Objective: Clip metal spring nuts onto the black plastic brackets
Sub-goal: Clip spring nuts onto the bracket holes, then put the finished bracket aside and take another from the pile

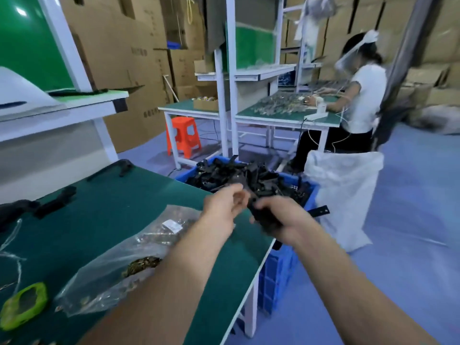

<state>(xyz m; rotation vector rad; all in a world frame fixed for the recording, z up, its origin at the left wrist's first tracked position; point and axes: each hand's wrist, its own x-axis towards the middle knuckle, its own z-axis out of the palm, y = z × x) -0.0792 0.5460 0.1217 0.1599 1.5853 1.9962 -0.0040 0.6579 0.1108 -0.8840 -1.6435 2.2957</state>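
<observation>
I'm gripping bracket [263, 220] in right hand [283, 221], fingers wrapping it, over bench [239, 265] edge. Left hand [222, 207] at bracket's 9 o'clock, fingers curling, maybe pinching nut; blur hiding it, cannot tell. Best way: holding bracket still, sliding nut on square.

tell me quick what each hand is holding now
Left hand: fingers curled; holding anything, cannot tell.
Right hand: grips a black bracket.
</observation>
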